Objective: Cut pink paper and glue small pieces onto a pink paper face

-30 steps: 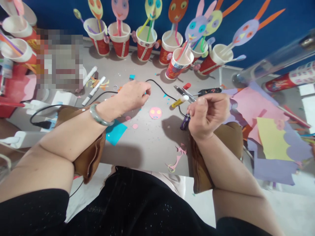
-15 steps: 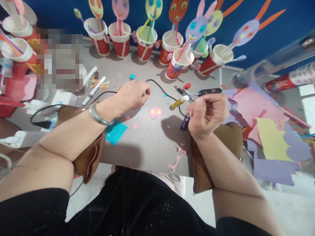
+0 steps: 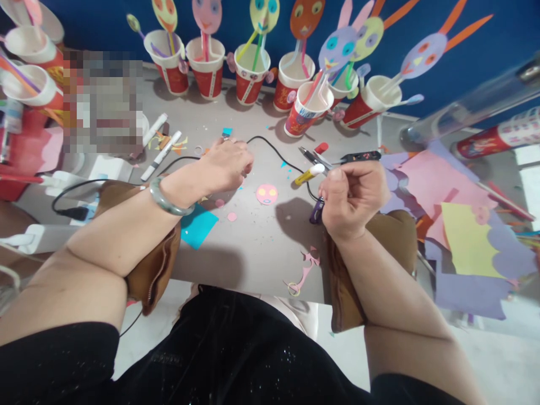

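My left hand (image 3: 228,164), with a grey-green bangle (image 3: 169,201) on the wrist, is low over the table with its fingers curled under. Its fingertips are hidden, so whatever they hold, if anything, does not show. Right of it lies a round pink paper face (image 3: 267,194) with yellow eyes and a blue-outlined mouth. My right hand (image 3: 356,197) is raised with thumb and fingers pinched together; anything between them is too small to name. Beside it lie a yellow glue tube (image 3: 309,175) with a white cap, scissors (image 3: 314,156) and a purple item (image 3: 316,212).
Red paper cups (image 3: 251,84) with paper faces on straws line the back. Left are white markers (image 3: 162,154), a black cable (image 3: 177,160) and power plugs. Blue paper (image 3: 199,226) and pink scraps (image 3: 304,273) lie in front; coloured sheets (image 3: 468,239) pile up right.
My left hand has shifted slightly left and turned more downward, its fingers now tucked under. My right hand has barely moved and stays pinched. The paper face lies where it was.
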{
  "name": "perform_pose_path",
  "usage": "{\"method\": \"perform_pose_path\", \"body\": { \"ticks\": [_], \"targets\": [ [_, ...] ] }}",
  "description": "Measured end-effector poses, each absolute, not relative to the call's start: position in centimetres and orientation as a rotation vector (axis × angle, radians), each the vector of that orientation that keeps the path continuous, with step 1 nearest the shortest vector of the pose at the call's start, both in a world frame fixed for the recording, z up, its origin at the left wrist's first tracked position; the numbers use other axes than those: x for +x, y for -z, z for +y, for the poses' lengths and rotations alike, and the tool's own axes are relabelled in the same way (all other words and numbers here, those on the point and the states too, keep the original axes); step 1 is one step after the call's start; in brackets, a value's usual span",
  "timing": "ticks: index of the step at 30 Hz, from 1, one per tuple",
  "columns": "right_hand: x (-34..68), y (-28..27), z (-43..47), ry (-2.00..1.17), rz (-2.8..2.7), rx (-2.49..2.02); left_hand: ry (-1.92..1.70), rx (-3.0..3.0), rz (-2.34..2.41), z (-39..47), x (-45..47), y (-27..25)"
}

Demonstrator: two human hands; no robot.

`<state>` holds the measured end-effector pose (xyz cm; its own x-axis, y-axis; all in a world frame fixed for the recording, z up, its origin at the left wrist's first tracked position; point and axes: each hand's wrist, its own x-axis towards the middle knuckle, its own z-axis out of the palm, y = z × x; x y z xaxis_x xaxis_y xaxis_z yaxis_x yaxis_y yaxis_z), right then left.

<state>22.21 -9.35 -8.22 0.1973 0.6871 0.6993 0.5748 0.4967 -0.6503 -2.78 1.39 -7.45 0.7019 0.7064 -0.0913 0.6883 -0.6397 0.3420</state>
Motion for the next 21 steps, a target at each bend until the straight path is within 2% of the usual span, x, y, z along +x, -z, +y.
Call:
{"method": "perform_pose_path", "body": {
  "ticks": [7,21],
  "targets": [
    [22.1,8.2,-9.4,-0.12,-1.484,-1.142,0.324,2.629,1.271,0.4,-1.3,5.4],
    [22.0,8.1,-9.5,-0.103,-1.488,-1.179,0.191,2.601,1.356,0.5,-1.1,5.8]
  ]
}}
